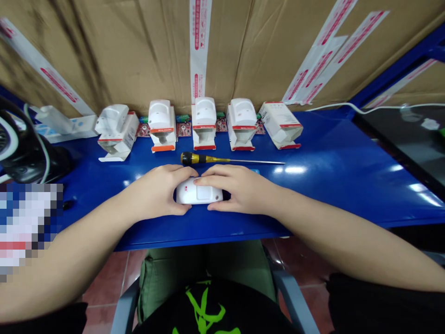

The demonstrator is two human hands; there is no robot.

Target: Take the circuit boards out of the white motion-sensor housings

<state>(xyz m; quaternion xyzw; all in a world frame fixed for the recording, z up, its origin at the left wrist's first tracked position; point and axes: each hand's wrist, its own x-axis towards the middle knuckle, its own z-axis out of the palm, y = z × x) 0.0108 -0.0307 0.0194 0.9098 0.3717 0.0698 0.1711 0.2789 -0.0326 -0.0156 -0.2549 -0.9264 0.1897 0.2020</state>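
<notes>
A white motion detector (203, 193) with a small red logo lies lengthwise on the blue table near its front edge. My left hand (169, 190) is closed round its left end, thumb on the near side and fingers on the far side. Round the right end, my right hand (237, 188) grips it the same way, with one finger resting on top of the casing. Just beyond the hands lies a screwdriver (205, 159) with a yellow and black handle, its shaft pointing right. The underside of the detector is hidden.
Behind the screwdriver stand several small open boxes (204, 137), most with a white detector (205, 110) on top. Red circuit boards (183, 130) lie between them. A black fan (28, 148) and a power strip (79, 126) are at the left. A cardboard wall (167, 51) closes the back.
</notes>
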